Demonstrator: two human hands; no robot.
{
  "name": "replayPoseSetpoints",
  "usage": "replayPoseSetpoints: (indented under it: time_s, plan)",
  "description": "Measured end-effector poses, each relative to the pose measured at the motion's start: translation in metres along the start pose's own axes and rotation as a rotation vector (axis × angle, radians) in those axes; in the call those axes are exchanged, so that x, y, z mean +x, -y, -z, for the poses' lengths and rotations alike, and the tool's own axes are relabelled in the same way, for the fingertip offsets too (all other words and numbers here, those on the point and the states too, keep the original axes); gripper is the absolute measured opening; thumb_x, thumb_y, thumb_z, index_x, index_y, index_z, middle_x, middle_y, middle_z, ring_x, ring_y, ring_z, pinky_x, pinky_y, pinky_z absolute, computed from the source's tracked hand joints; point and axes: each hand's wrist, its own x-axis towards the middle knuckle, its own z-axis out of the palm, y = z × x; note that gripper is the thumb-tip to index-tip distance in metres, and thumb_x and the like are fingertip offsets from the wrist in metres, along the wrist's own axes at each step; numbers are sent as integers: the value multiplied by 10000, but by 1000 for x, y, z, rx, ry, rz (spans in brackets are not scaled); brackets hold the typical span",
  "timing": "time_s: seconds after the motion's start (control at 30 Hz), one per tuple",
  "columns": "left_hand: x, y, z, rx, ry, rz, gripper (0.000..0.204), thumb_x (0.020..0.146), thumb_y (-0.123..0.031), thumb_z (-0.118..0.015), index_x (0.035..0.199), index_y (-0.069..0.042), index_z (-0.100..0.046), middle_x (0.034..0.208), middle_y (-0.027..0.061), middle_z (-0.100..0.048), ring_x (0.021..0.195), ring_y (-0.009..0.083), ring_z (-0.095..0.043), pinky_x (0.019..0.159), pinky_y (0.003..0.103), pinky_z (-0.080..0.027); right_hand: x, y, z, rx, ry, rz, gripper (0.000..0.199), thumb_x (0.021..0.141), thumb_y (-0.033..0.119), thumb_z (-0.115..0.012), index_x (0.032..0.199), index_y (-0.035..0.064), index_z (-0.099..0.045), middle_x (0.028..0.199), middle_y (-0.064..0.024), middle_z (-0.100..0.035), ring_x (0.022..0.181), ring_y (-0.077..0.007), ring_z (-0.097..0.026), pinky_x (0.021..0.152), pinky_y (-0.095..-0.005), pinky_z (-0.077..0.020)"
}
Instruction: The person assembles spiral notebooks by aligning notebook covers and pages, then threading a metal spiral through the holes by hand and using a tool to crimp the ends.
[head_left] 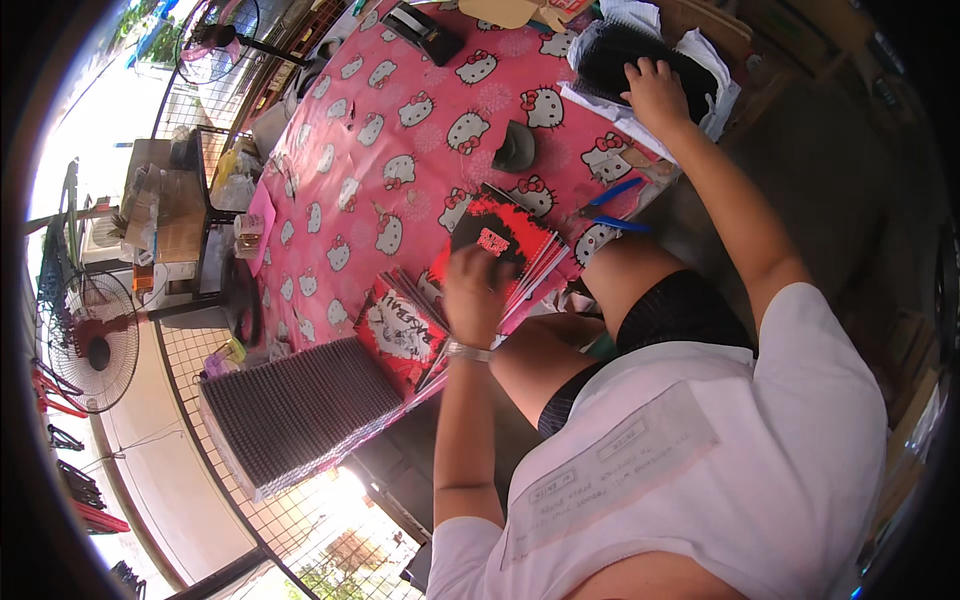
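The left hand (472, 295) is lying fingers-down on the red booklets (500, 240) — grip unclear; the right hand (655, 92) is pressing spread fingers onto black combs (625, 50) (stacked).

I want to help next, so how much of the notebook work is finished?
Done, it seems: a fanned pile of red notebooks lies at the table's near edge. In hand: the left hand presses on one red and black notebook, while the right hand reaches into a black stack at the far corner. Left: probably that stack, plus the dark ribbed bundle beside the pile. I can't tell how many remain.
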Motion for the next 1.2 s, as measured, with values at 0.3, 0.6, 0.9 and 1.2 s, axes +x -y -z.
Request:
replayPoseSetpoints:
  time_s: [0.3,0.6,0.9,1.2]
  plan:
    - [-63,-31,-32,317,103,-103,443,806,-95,-632,1248,-119,-605,1167,70,-628,979,267,-639,829,404,-554,13,12,-3,303,11,133,116,887,54,-573,1001,50,-598,1062,-148,-620,1004,-369,-621,882,-504,-505]
    - [1,-19,61,212,-150,55,289,830,-9,-547,1101,-69,-628,1020,120,-664,956,332,-614,895,464,-429,37,-3,12,272,-8,307,391,862,8,-514,1214,118,-643,1057,-136,-631,1050,-315,-629,876,-431,-541]
    - [7,-18,40,292,-346,17,221,906,-288,-674,1007,-95,-632,890,50,-652,854,271,-612,852,424,-406,70,-5,21,1251,679,-29,284,1036,193,-520,1280,171,-664,831,57,-593,659,-75,-442,599,-251,-418]
    - [10,-16,35,247,-355,-8,233,878,-300,-731,950,-115,-610,837,46,-614,813,265,-587,839,426,-402,66,29,62,882,714,307,319,1049,250,-518,1310,125,-652,900,-64,-681,728,-114,-606,692,-297,-512]
